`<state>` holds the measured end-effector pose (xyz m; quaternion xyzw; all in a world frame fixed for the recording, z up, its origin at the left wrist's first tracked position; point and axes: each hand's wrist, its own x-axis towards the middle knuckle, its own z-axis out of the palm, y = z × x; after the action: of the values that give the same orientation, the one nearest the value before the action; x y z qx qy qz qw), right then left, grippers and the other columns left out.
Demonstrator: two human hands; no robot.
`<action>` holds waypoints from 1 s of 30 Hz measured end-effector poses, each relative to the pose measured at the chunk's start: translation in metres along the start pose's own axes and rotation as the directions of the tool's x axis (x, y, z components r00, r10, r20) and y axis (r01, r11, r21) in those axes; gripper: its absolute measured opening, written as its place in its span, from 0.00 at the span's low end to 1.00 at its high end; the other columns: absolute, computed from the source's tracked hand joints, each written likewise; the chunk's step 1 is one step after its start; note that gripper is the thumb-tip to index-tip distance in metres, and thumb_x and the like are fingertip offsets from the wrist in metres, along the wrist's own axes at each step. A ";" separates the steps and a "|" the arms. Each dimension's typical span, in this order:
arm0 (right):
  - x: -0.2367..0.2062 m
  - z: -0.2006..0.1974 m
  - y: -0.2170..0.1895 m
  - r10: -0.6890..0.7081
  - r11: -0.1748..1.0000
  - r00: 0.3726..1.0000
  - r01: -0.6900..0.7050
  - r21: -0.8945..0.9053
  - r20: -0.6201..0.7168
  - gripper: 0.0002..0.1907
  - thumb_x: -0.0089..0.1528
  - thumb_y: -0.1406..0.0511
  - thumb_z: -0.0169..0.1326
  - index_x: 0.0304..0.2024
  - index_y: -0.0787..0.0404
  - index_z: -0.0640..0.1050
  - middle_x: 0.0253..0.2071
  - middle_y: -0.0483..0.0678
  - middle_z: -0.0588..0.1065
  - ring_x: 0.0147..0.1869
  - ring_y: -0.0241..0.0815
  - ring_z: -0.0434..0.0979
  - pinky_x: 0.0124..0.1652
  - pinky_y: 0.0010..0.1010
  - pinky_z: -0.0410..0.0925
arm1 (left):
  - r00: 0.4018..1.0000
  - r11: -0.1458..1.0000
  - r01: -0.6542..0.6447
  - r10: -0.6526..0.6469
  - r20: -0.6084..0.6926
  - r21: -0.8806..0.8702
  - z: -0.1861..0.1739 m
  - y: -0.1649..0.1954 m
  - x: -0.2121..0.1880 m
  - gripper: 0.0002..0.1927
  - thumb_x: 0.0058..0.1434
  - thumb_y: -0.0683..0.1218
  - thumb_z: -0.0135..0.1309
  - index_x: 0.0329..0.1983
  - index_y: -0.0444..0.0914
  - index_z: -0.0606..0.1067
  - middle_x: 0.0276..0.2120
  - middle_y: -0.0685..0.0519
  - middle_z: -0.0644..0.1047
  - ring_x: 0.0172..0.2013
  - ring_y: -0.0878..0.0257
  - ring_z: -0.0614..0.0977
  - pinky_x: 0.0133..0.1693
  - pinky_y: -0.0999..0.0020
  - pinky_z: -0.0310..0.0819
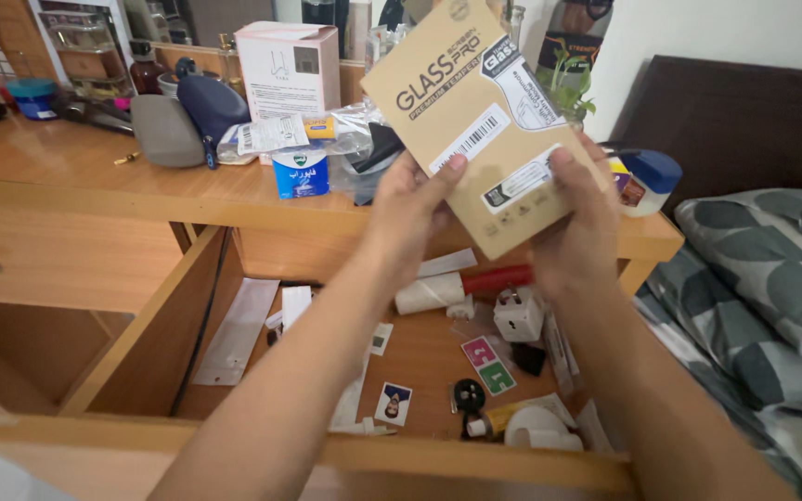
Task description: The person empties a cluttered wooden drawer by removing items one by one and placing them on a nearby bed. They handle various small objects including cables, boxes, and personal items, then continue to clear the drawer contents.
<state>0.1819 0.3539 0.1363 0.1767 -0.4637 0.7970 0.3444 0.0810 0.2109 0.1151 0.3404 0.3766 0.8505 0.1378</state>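
Note:
A flat tan cardboard packet (475,111) with printed labels is held up tilted in front of me, above an open wooden drawer (169,334). My left hand (410,218) grips its lower left edge, thumb on the face. My right hand (577,223) holds its lower right edge, thumb on a white label. In the drawer below lie a white rolled tube (431,293), a red-handled item (498,276), a white plug adapter (518,314), a small photo (394,403), pink and green tabs (488,365) and white paper strips (234,334).
The wooden desk top (67,167) carries a blue-and-white jar (300,173), a white box (287,67), a grey and dark blue pouch (187,116), plastic bags and bottles. A small plant (563,88) stands behind. A bed with a leaf-print pillow (772,269) lies right.

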 end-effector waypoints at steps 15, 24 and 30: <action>-0.028 -0.025 -0.036 -0.101 0.984 0.977 0.070 -0.164 -0.188 0.22 0.71 0.65 0.49 0.68 0.62 0.68 0.54 0.50 0.78 0.49 0.39 0.82 0.42 0.31 0.77 | 0.964 0.960 -0.259 0.250 0.087 0.107 0.091 -0.017 -0.012 0.39 0.67 0.38 0.54 0.79 0.38 0.53 0.67 0.43 0.71 0.58 0.63 0.77 0.58 0.66 0.73; -0.084 -0.120 -0.162 -0.404 0.882 0.785 0.197 -0.428 -0.471 0.21 0.73 0.63 0.43 0.67 0.64 0.67 0.50 0.52 0.78 0.41 0.41 0.78 0.25 0.31 0.63 | 0.994 0.988 -0.099 0.092 0.060 0.120 0.266 -0.107 -0.072 0.34 0.63 0.36 0.55 0.72 0.34 0.60 0.57 0.43 0.76 0.52 0.60 0.81 0.49 0.68 0.79; -0.159 -0.185 -0.249 -0.450 0.876 0.626 0.169 -0.452 -0.637 0.26 0.67 0.68 0.39 0.69 0.60 0.63 0.57 0.53 0.76 0.55 0.46 0.81 0.46 0.41 0.76 | 0.992 0.965 0.083 -0.055 0.118 -0.249 0.373 -0.202 -0.129 0.35 0.65 0.36 0.55 0.73 0.35 0.56 0.58 0.42 0.74 0.56 0.60 0.79 0.54 0.68 0.77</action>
<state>0.4780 0.5346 0.1011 -0.1390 -0.3840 0.6320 0.6587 0.4257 0.4881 0.0865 0.3529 0.2683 0.8663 0.2302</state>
